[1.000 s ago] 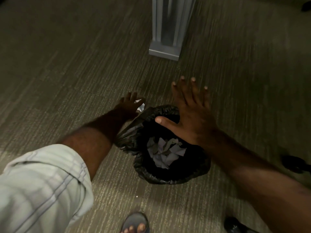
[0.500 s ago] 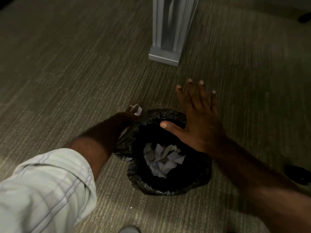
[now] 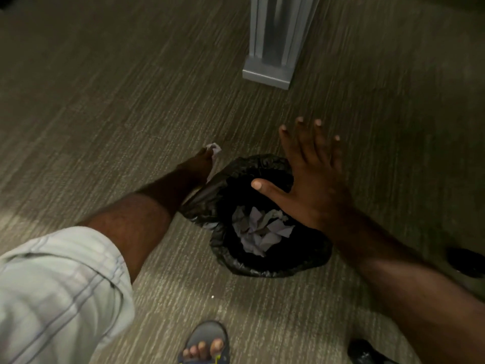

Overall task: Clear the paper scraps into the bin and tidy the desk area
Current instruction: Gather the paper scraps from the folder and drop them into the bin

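While the left hand (image 3: 200, 164) closes its fingers on a crumpled paper scrap (image 3: 214, 151) down at carpet level, just outside the bin's rim at about ten o'clock, the right hand (image 3: 312, 179) hangs flat and empty over the rim at two o'clock, fingers spread wide. I judge the step in hand to be gathering a stray scrap from the floor; the next move calls for lifting it over the rim and letting go above the opening. Lined with a black plastic bag (image 3: 262, 270), the small waste bin (image 3: 309, 254) holds a loose heap of crumpled paper (image 3: 259, 232) low in its middle. At twelve o'clock stands a grey desk leg (image 3: 273, 48).
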Motion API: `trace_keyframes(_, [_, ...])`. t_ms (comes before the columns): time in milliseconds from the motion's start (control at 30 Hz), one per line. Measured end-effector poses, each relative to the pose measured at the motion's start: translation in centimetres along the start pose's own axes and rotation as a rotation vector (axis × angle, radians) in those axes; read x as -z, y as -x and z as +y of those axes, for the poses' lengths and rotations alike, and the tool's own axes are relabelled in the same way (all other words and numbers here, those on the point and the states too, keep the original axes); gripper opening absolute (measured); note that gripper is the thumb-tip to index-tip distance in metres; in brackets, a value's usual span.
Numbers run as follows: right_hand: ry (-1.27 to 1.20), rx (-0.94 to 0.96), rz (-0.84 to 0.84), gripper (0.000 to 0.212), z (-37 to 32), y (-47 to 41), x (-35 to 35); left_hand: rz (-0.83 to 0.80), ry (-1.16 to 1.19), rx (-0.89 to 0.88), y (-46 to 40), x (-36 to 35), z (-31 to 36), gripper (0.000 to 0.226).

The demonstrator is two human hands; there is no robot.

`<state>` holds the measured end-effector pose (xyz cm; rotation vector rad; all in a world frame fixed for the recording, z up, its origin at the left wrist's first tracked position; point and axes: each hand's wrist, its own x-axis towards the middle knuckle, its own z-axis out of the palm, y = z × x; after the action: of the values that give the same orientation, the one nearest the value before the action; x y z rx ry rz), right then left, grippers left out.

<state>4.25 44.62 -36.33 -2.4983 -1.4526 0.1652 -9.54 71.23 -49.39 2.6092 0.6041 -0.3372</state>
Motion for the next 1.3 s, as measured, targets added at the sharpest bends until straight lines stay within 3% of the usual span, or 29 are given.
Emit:
trace_keyframes(167, [-0.038,0.016,-0.057,0.108,-2.7,1.8,2.5,0.113,-0.125,0.084,4.6,4.3,1.6,0.054])
trace_keyframes(400, [-0.045,0.030,-0.154,0.108,-5.9,4.4,6.0,0.177,-0.386,-0.007,10.8,9.8,5.9,0.067])
trace_keyframes(600, [0.039,0.084,-0.171,0.096,-7.1,7.4,8.6,0.242,-0.457,-0.163,16.7,12.0,12.0,0.051])
trace_keyframes(767, [0.063,0.096,-0.250,0.097,-7.7,9.3,10.3,0.140,-0.487,-0.241,20.4,11.0,16.2,0.054])
trace_keyframes(867, [0.078,0.104,-0.302,0.100,-7.4,10.4,11.0,0.165,-0.478,-0.253,21.8,9.4,18.1,0.058])
trace_keyframes(1300, [0.081,0.034,-0.351,0.114,-3.9,14.0,11.6,0.043,-0.420,-0.050,22.7,5.2,22.6,0.079])
